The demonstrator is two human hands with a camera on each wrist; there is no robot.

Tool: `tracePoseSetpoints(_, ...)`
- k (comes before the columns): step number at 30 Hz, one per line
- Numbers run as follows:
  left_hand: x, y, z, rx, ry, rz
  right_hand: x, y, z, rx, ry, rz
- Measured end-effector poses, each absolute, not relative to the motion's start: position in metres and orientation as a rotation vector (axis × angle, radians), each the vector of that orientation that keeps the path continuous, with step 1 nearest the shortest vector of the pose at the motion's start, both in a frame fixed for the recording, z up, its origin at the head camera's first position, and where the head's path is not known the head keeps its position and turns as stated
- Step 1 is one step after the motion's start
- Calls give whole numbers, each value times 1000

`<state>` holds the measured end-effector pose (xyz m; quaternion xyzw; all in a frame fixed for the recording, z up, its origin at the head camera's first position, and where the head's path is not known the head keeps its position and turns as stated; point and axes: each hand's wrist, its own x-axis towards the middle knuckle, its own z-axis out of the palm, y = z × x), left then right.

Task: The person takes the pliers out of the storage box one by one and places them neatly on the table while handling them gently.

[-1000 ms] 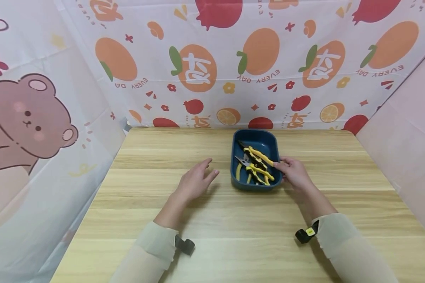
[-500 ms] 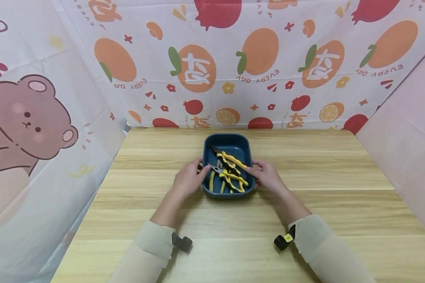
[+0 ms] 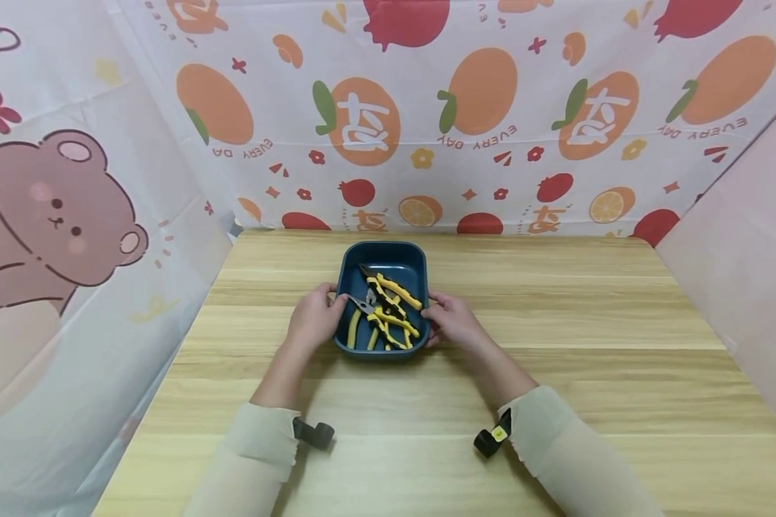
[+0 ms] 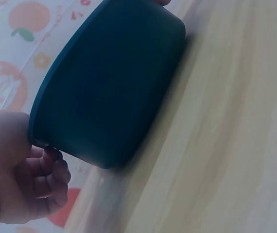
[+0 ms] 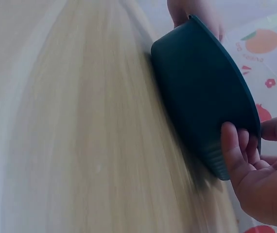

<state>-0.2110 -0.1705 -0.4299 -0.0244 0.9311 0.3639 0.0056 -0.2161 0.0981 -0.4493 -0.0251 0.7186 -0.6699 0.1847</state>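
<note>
A dark blue plastic box (image 3: 394,253) with rounded corners stands between both hands, left of the table's middle. Several pliers (image 3: 388,305) with yellow and black handles lie heaped inside it. My left hand (image 3: 313,316) grips the box's left wall, its thumb over the rim and its fingers curled beneath outside. On the opposite side my right hand (image 3: 455,319) pinches the right wall, thumb at the rim. In the right wrist view the right fingers (image 5: 231,145) press the outer wall. Whether the base touches the table cannot be told.
A wood-grain table (image 3: 588,323) extends around the box. Behind it hangs a fruit-printed cloth (image 3: 485,93), and a bear-printed cloth (image 3: 58,208) closes off the left side. Each sleeve carries a small black wrist camera (image 3: 323,436).
The box has moved left across the table with the pliers in it. My left hand, apart from it at first, has taken hold of its left wall. The right hand has moved left too.
</note>
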Motion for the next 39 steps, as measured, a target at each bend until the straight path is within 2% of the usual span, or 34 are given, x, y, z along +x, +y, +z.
tracePoseSetpoints(13,-212,-200,-429,-168,2930,1156,-218,63,-448,-83,1837,-2014)
tracePoseSetpoints(39,-212,-237,-428,-95,3014,1027,-226,27,-454,-103,1849,-2004)
